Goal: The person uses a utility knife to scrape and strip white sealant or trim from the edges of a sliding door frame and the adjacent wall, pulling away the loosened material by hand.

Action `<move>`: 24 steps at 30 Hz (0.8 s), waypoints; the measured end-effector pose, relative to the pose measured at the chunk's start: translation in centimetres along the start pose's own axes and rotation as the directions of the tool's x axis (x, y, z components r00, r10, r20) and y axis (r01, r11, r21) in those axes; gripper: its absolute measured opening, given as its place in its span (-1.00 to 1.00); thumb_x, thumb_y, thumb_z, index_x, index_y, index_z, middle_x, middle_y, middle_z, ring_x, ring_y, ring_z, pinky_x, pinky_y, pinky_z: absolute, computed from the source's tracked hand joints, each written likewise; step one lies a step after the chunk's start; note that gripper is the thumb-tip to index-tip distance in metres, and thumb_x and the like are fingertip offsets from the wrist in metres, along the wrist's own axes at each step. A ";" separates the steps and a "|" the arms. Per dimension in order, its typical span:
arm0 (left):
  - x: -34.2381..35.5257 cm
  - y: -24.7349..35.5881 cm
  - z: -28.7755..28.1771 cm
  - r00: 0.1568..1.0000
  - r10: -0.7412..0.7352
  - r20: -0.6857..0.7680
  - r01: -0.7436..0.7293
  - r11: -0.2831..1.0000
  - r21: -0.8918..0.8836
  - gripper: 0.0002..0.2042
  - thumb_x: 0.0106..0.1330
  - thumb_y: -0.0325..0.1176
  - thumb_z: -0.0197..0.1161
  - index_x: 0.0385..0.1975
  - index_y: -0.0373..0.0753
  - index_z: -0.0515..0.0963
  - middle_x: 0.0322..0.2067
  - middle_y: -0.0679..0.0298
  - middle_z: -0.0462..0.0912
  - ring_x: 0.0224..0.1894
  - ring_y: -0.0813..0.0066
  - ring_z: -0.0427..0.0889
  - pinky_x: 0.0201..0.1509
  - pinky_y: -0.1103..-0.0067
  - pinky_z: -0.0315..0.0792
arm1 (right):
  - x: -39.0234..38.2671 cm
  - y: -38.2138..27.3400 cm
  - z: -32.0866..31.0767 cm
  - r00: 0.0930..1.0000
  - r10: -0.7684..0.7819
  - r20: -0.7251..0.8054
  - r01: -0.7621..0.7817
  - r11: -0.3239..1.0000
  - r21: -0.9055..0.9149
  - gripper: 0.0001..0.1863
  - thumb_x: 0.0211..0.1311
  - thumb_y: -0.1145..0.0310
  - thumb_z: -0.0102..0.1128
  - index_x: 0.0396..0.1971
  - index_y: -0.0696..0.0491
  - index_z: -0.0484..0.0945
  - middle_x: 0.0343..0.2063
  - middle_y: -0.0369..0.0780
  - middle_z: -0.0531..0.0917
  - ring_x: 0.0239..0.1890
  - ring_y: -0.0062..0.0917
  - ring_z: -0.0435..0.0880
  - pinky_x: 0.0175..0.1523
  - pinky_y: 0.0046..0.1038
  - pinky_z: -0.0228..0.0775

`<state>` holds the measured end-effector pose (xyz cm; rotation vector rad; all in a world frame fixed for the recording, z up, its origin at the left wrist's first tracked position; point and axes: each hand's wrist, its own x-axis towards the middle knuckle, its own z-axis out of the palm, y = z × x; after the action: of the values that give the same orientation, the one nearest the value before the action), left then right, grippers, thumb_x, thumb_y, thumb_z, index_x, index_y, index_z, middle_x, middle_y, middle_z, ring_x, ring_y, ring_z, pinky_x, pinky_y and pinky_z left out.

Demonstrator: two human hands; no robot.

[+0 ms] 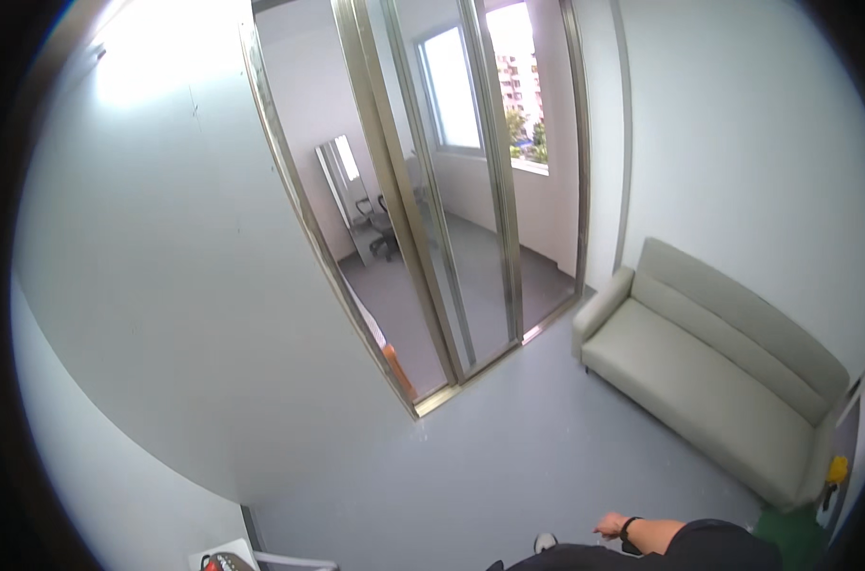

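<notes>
My right hand [611, 526], with a black watch on the wrist, is low at the bottom centre-right, over the grey floor [490, 457]. Its fingers are curled, and what they hold, if anything, is too small to make out. A shoe tip [545, 541] shows left of it, beside my dark clothing. My left hand does not appear. At the lower left, a dark and red object [225, 561] rests on a white surface [204, 557], partly cut off.
A pale green-grey sofa [699, 390] lines the right wall, with a small yellow object [837, 468] by its end. Ahead, a metal-framed glass sliding doorway [456, 285] shows another room with a leaning mirror [339, 171], an office chair [383, 233] and windows. A pale wall [176, 285] fills the left.
</notes>
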<state>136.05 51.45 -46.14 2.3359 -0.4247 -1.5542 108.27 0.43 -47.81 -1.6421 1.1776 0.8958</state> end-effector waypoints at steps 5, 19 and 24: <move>7.4 12.6 -6.2 0.994 0.039 -0.100 -0.059 0.976 -0.209 -0.57 0.31 -0.08 0.18 0.09 -0.15 0.46 -0.24 0.07 0.67 -0.33 0.29 0.65 -0.26 0.33 0.54 | 1.0 -3.5 -14.2 0.958 0.173 -0.230 -0.107 0.956 0.275 -0.62 0.21 0.10 0.25 -0.57 0.14 0.59 -0.57 -0.21 0.66 -0.59 -0.49 0.60 -0.46 -0.39 0.43; 31.1 55.9 -35.8 0.875 0.261 -0.407 -0.467 0.676 -0.570 -0.62 0.26 -0.27 0.28 0.04 -0.18 0.42 -0.41 0.27 0.55 -0.49 0.50 0.52 -0.52 0.56 0.45 | 12.3 -2.8 -25.0 0.954 0.260 -0.151 -0.080 0.703 0.707 -0.64 0.25 0.11 0.09 -0.34 0.12 0.65 -0.48 -0.13 0.66 -0.50 -0.31 0.57 -0.36 -0.19 0.43; 39.4 70.5 -48.4 0.758 0.299 -0.579 -0.635 0.543 -0.550 -0.43 0.12 -0.45 0.42 0.11 -0.42 0.30 -0.43 0.13 0.57 -0.58 0.41 0.54 -0.65 0.47 0.44 | 13.7 -4.8 -33.6 0.905 0.381 -0.189 -0.040 0.518 0.855 -0.63 0.25 0.09 0.10 -0.31 0.12 0.65 -0.49 -0.14 0.65 -0.51 -0.31 0.55 -0.36 -0.18 0.43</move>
<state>190.02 -24.53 -32.59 1.6257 -0.2400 -0.6955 118.54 -34.64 -47.79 -0.8426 1.7397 0.0441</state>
